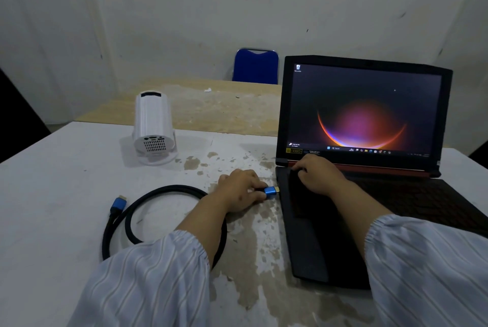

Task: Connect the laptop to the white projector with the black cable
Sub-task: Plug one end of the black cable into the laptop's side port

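Note:
An open black laptop (364, 194) with a lit screen stands on the right of the white table (66, 194). My left hand (241, 189) pinches the blue plug (271, 192) of the black cable (163, 190), its gold tip a short gap from the laptop's left edge. The cable loops on the table under my left forearm; its other blue plug (118, 205) lies free at the left. My right hand (318, 174) rests with curled fingers on the laptop's keyboard corner near the hinge. The white projector (153, 126) stands at the back left, ports facing me.
A bare wooden table (211, 107) adjoins the far edge of the white one. A blue chair (255, 66) stands behind it against the wall. The white tabletop's paint is worn off in patches near the laptop.

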`<state>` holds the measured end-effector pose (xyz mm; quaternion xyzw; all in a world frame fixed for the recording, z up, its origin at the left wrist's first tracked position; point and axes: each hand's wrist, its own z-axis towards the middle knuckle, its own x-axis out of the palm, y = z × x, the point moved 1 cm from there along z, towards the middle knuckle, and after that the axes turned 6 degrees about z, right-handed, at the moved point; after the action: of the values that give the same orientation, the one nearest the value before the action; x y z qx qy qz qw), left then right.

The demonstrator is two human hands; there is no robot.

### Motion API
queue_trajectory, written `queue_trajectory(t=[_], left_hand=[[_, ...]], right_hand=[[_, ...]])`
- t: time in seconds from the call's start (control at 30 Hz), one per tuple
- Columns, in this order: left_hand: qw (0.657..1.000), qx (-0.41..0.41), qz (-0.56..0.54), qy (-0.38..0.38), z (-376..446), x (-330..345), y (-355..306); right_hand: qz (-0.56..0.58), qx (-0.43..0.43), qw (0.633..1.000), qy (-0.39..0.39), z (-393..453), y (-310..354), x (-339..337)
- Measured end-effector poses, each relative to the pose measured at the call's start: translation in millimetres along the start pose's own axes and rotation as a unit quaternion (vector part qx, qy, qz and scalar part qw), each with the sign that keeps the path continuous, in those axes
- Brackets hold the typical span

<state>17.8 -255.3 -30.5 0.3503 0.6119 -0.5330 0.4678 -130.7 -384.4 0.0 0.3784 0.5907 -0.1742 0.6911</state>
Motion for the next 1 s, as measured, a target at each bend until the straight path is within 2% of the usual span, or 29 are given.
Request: queue_trajectory(t=[0.37,0.6,0.9,1.0], left_hand=[[1.0,0.012,-0.001,0.021,0.2,-2.6,2.0],[0.997,0.042,0.049,0.044,6.6,-8.0,-1.6],[0.995,0.056,0.033,0.08,11.2,-18.3,-8.5],[0.996,0.051,0.01,0.071,9.5,-14.2,-6.3]], right_hand=[[-0.007,0.005,1.0,-0.013,2.6,2.9,-3.4],[-0.014,0.009,1.0,-0.017,4.1,5.5,-3.6],[-0.027,0.004,1.0,-0.004,0.5,5.7,-3.0],[-0.028,0.004,1.0,-0.002,0.4,4.9,-2.8]])
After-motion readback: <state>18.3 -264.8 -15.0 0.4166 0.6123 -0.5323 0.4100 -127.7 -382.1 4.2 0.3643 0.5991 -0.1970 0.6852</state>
